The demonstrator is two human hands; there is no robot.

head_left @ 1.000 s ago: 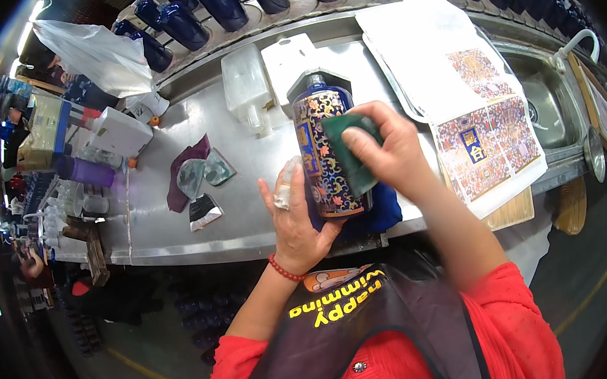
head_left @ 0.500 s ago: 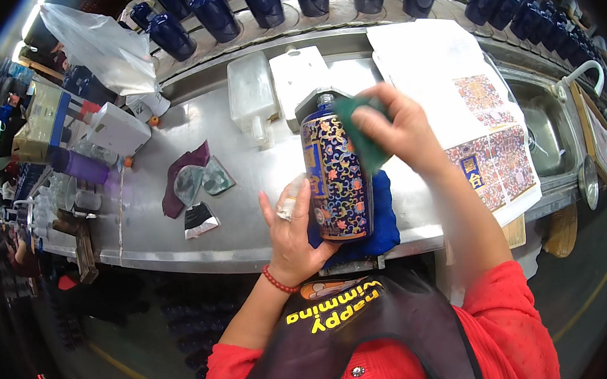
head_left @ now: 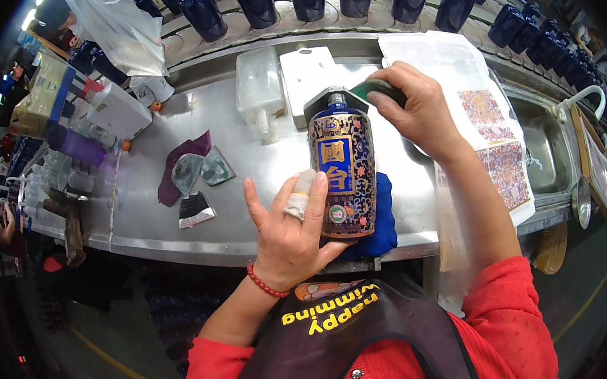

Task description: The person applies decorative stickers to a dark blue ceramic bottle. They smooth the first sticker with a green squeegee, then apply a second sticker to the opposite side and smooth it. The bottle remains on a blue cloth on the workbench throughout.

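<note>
A dark blue bottle covered with a flowered, gold-edged decal lies on its back, neck away from me, on a blue cloth. My left hand steadies it: the thumb is at the base and the forefinger against the left side. One finger wears a whitish wrap, and the outer fingers stretch away. At the bottle's upper right, my right hand grips a dark green flat pad, seen nearly edge-on. Behind the bottle's neck shows a grey angular support.
Printed decal sheets lie at the right, before a sink. Plastic and dark scraps lie on the metal table at the left. A clear bottle and white block stand behind. Blue bottles line a far conveyor.
The bottle has turned so its large gold-framed blue panel faces up. My right hand has drawn the green pad off the bottle's side, up and to the right. My left hand stays against it.
</note>
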